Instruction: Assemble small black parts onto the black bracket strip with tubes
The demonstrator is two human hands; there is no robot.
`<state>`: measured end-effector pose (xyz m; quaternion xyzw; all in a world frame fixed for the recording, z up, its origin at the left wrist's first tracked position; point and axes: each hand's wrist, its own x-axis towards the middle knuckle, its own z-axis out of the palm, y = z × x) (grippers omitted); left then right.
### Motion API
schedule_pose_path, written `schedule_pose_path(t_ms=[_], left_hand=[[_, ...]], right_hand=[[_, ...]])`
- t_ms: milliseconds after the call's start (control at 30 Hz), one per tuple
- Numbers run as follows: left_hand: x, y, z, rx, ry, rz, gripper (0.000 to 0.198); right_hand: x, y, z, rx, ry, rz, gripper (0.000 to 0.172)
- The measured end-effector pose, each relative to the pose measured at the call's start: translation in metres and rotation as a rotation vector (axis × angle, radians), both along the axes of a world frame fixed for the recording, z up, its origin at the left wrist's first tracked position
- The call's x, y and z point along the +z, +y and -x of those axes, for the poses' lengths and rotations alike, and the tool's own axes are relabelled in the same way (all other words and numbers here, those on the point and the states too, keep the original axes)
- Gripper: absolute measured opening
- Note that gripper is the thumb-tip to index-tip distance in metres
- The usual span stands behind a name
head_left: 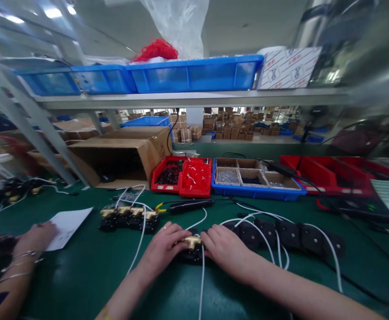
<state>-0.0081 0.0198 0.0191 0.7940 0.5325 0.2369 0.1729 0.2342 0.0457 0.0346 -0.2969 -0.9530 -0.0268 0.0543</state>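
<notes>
My left hand (165,245) and my right hand (224,247) meet on the green bench around one black block with a brass tee fitting (192,242) on top. The fingers of both hands are curled onto it, left hand from the left side, right hand from the right. A white wire (202,280) runs from the block toward me. To the right of my right hand lies a row of black blocks (291,235) joined by white wires. To the left lies a row of blocks with brass fittings (129,216).
A co-worker's hand with bracelets (34,240) rests at the left beside a white paper (66,226). Red parts bins (183,176), a blue divided tray (256,178), an open cardboard box (121,153) and a black-handled tool (188,205) lie behind. Blue bins (194,73) fill the overhead shelf.
</notes>
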Motion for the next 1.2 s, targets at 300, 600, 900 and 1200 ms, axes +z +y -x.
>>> schedule_pose_path(t_ms=[300, 600, 900, 1200], left_hand=[[0.027, 0.077, -0.003, -0.113, 0.163, 0.337, 0.026], [0.025, 0.121, -0.012, -0.136, 0.253, 0.549, 0.035], [0.022, 0.126, -0.008, 0.133, 0.164, 0.529, 0.039], [0.024, 0.064, 0.012, 0.061, -0.075, 0.376, 0.05]], right_hand=[[0.021, 0.072, 0.014, -0.18, -0.134, 0.213, 0.028], [0.019, 0.119, 0.035, -0.277, -0.305, 0.443, 0.029], [0.015, 0.132, 0.028, -0.309, -0.319, 0.554, 0.03], [0.032, 0.11, 0.007, -0.214, -0.081, 0.52, 0.027]])
